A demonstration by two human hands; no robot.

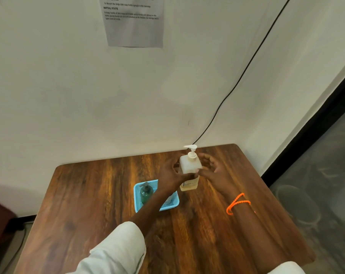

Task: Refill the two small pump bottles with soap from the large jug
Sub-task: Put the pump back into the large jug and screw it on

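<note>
A translucent white pump bottle (189, 165) with a little yellow soap at its bottom stands upright on the wooden table (108, 194) near the far edge. My left hand (171, 175) grips its body from the left, thumb across the front. My right hand (213, 169) lies against the bottle's right side with fingers spread and loosely curved around it. A small dark green pump bottle (146, 192) stands in a blue mesh tray (137, 196), just left of my left forearm. Something pale in the tray's right part (169, 200) is mostly hidden by that forearm. No large jug shows.
The table stands against a white wall with a printed sheet (134, 22) taped up. A black cable (237, 84) runs down the wall to the table's far edge. The table's right edge drops to a dark floor (316, 194). An orange bracelet (238, 203) circles my right wrist.
</note>
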